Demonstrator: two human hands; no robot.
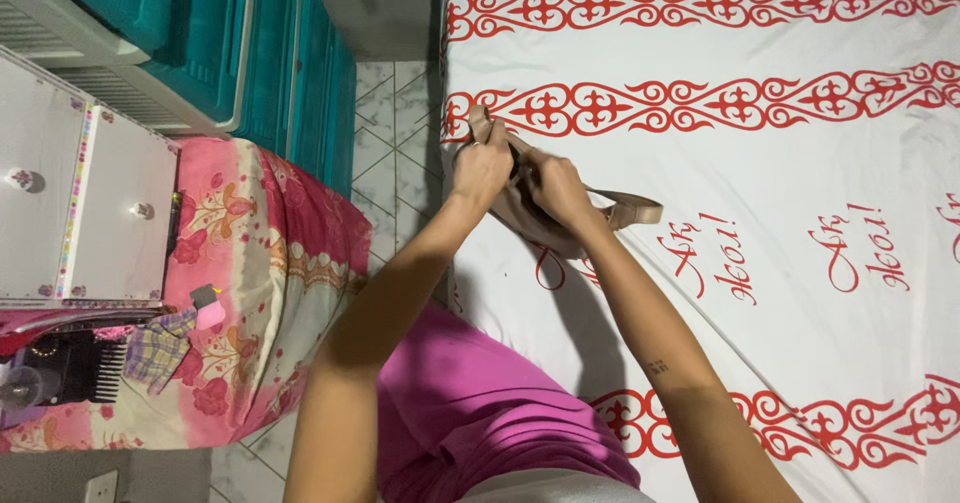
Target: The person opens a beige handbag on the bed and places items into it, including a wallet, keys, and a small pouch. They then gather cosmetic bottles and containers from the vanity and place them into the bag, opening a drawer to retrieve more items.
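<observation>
A tan bag (520, 218) with a strap (628, 207) lies at the near left edge of a bed covered by a white sheet with red ornament (760, 163). My left hand (484, 166) grips the bag's upper edge. My right hand (555, 189) holds the bag's opening just beside it, fingers curled into the fabric. Both hands cover most of the bag, and what is inside it is hidden. The strap trails to the right over the sheet. I wear pink trousers (470, 403).
A low surface draped in pink floral cloth (270, 263) stands left of the bed, with a comb (95, 373) and small items on it. A white drawer unit (80, 213) and teal plastic drawers (290, 53) stand beyond. Tiled floor (390, 133) runs between.
</observation>
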